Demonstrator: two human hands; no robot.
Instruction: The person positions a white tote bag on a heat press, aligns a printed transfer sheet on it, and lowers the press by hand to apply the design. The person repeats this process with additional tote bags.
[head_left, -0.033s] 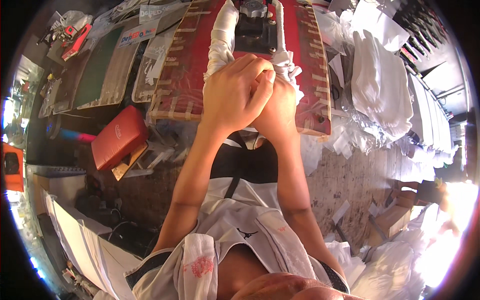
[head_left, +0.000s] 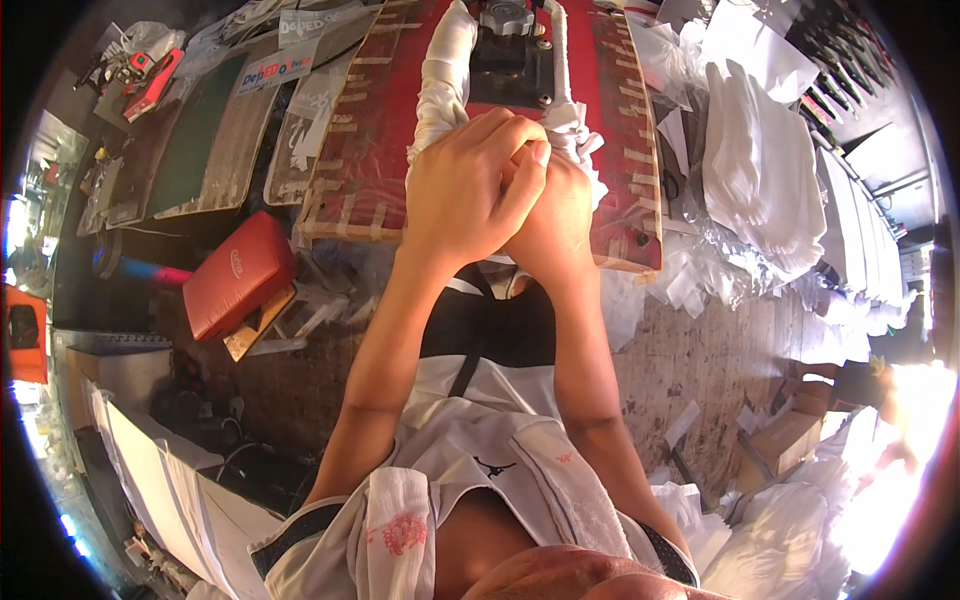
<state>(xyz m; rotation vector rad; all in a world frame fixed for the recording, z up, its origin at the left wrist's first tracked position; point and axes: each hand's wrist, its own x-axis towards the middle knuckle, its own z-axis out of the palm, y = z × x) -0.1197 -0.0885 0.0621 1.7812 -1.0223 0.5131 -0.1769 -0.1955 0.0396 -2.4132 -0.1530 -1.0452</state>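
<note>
Two hands meet over the red table point(head_left: 370, 130); your left hand point(head_left: 470, 190) wraps over your right hand point(head_left: 555, 215), both clenched on the bunched white cloth point(head_left: 440, 85) below the black press point(head_left: 510, 60); white fabric stacks point(head_left: 750, 170) lie right.

A cluttered workshop: a stained, worn floor point(head_left: 700, 370) strewn with paper scraps, and stacks of white cloth point(head_left: 760, 170) piled at the right. A red cushion point(head_left: 238, 275) lies left, and strong daylight glares in at the lower right.
</note>
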